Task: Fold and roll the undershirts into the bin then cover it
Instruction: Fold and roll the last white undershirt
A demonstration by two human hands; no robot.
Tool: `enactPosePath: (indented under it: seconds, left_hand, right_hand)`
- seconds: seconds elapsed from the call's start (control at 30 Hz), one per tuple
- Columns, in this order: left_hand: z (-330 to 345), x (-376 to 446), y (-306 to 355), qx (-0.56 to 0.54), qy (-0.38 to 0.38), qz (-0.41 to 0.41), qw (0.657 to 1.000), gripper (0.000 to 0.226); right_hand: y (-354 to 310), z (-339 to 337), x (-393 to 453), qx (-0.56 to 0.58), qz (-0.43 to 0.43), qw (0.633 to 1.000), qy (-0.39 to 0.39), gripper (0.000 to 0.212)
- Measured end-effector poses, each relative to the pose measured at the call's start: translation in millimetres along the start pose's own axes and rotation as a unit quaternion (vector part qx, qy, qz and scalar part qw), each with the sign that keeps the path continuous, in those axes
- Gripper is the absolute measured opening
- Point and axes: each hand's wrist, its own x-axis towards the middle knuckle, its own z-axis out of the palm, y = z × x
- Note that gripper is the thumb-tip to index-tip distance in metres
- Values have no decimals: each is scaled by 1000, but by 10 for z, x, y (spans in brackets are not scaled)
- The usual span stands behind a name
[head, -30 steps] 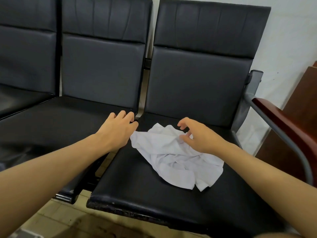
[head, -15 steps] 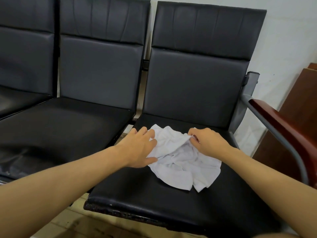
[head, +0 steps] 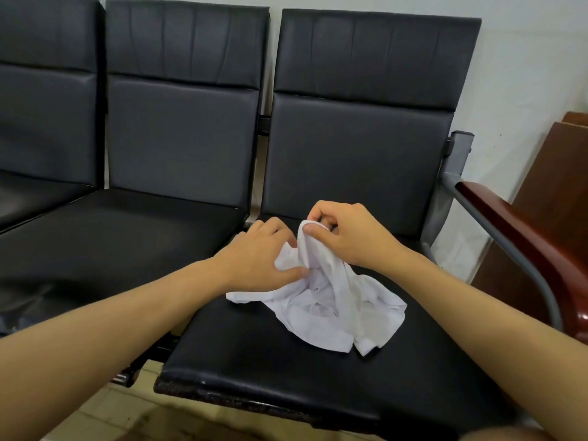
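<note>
A row of black padded seats stands against a pale wall, and the right-hand seat (head: 318, 370) carries a crumpled white undershirt (head: 327, 300). The right hand (head: 346, 237) pinches a raised fold of the undershirt between thumb and curled fingers (head: 321, 214), fingertips partly hidden by cloth; the left hand (head: 261, 256) grips its left edge, fingers buried in the fabric. The rest of the garment trails onto the seat toward the front right; its shape is too rumpled to make out.

From my feed there's just one white undershirt (head: 321, 300), all crumpled up (not folded at all) on the black seat, its top edge pulled up off the cushion.
</note>
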Motion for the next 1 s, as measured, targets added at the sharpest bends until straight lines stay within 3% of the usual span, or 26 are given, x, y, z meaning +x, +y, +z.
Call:
enactPosePath:
  seconds: [0.07,0.13,0.27,0.33,0.4,0.63,0.87,1.0]
  left_hand:
    - [-27,4,63,-33,-60,4,998,76]
    - [-24,7,41,-24,-63,17,998,66]
    - [-115,28,-156,-23,73,10,997,27]
    - [-259,28,-234,-33,130,-10,991,17]
    - [-370,1,-284,-11,157,-26,987,16]
    - [-986,122,-414,37,254,-49,965,20]
    - [-2186,266,-332,149,314,-27,937,18]
    - [-2639,313,-265,214,306,-79,924,16]
  right_hand:
    - [-39,-6,11,-1,-8,1000,0,8]
    - [-49,-44,8,2,-9,1000,-1,11]
    - [-16,-208,-39,-44,6,994,-101,18]
    - [73,-248,-65,-131,23,978,-159,16]
    - [187,-265,-83,-191,43,966,-168,4]
    - [251,-802,145,-214,108,971,-22,14]
    - [-188,-1610,496,-193,64,969,142,18]
    - [-610,-2147,616,-178,42,955,235,22]
